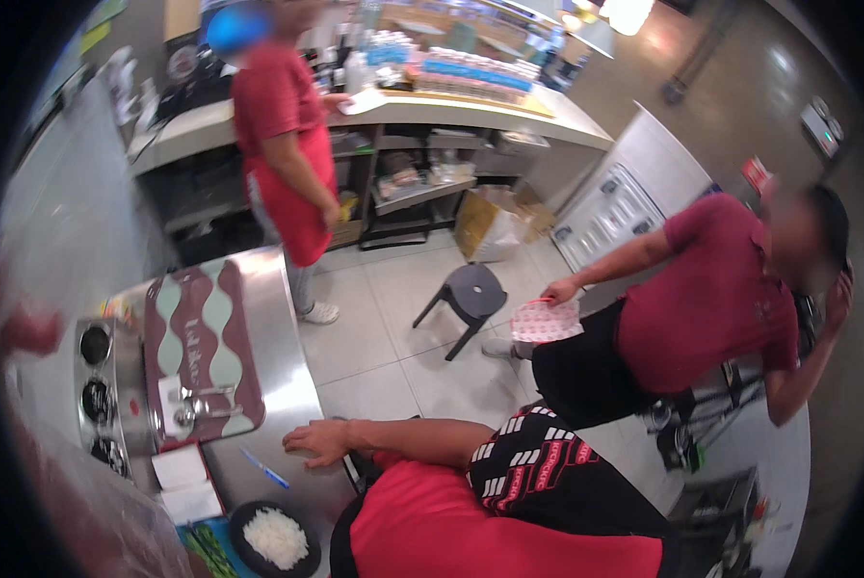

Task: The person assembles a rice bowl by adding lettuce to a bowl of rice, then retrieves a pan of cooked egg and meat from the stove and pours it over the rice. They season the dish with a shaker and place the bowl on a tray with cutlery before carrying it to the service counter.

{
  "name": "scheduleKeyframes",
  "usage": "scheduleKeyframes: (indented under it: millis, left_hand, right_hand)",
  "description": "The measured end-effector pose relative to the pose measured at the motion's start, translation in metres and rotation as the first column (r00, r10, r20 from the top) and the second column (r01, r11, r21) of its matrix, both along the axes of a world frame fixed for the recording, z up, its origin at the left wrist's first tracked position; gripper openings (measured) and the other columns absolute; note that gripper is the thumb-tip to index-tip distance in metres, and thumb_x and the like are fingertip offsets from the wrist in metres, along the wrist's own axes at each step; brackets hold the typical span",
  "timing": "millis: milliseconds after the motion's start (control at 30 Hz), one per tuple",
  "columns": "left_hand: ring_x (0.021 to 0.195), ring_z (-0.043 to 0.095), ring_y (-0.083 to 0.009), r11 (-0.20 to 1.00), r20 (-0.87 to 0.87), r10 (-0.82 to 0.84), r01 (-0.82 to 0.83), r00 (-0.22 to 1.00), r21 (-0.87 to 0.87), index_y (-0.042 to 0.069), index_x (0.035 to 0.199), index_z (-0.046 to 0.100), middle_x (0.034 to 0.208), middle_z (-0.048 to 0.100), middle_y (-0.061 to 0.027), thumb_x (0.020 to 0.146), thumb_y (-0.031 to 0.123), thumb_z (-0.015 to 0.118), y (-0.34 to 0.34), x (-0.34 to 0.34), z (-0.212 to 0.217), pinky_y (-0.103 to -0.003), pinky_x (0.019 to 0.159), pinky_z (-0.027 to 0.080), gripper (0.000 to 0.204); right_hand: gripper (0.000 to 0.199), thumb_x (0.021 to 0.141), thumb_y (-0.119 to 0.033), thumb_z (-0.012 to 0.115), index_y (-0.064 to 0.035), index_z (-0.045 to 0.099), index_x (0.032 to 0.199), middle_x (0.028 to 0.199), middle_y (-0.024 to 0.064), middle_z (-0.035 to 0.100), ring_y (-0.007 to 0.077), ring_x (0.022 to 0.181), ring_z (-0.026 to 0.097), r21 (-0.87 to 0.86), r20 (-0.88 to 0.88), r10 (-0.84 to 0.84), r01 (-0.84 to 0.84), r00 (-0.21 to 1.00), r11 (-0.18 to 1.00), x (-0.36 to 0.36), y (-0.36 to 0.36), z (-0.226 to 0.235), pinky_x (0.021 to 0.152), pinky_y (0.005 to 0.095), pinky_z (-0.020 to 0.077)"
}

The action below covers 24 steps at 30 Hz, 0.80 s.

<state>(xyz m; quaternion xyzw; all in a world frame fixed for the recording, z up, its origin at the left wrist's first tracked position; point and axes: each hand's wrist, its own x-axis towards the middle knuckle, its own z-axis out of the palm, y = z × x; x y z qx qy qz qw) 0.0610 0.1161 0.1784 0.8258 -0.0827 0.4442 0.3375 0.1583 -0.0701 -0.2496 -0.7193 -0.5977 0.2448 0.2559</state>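
Wells (95, 344): three round dark openings set in the steel counter (283, 385), with the row running near to far. Just left of the farthest well is a blurred reddish shape, possibly the left hand (29, 329); cannot tell how its fingers stand. Right hand is out of view. Right of the wells: wavy brown-and-mint lid (201, 337). Further right: blue pen (264, 469), then a co-worker's hand (318, 441) flat on the counter, fingers spread.
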Motion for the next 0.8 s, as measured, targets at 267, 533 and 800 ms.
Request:
scheduleKeyframes:
  millis: [267, 533, 800]
  left_hand:
    - [0.11, 0.058, -0.0251, 0.992, -0.469, -0.099, 0.048, 0.878, -0.119, 0.001, 0.136, 0.052, 0.13, 0.06, -0.015, 0.097, 0.043, 0.055, 0.019, 0.047, -0.09, -0.04, 0.093, 0.047, 0.058]
    - [0.1, 0.062, -0.0218, 0.923, -0.683, 0.092, -0.32, 0.725, -0.215, 0.003, 0.133, 0.056, 0.125, 0.063, -0.0123, 0.098, 0.037, 0.057, 0.071, -0.047, -0.154, -0.036, 0.086, 0.05, 0.049]
    - [0.089, 0.066, -0.0185, 0.214, -0.749, 0.57, -0.941, 0.337, -0.261, 0.004, 0.13, 0.06, 0.121, 0.066, -0.0096, 0.099, 0.031, 0.058, 0.021, -0.277, -0.204, -0.032, 0.08, 0.052, 0.041]
  right_hand:
    - [0.057, 0.082, -0.038, 0.065, -0.0019, 0.056, 0.126, 0.139, 0.0162, 0.05, 0.0326, 0.128, 0.051, -0.02, -0.026, -0.08, 0.079, 0.996, 0.997, 0.019, -0.017, -0.02, 0.098, 0.0469, 0.0498]
    - [0.038, 0.085, -0.025, 0.059, -0.0044, 0.06, 0.116, 0.122, 0.0143, 0.06, 0.0331, 0.113, 0.059, -0.202, 0.147, -0.066, 0.095, 0.987, 0.975, 0.003, 0.004, 0.008, 0.087, 0.0485, 0.0509]
    - [0.029, 0.088, -0.021, 0.061, -0.0031, 0.063, 0.111, 0.106, 0.0172, 0.066, 0.0287, 0.097, 0.064, -0.038, -0.011, -0.196, 0.196, 0.98, 0.98, 0.022, 0.041, 0.056, 0.085, 0.0433, 0.0496]
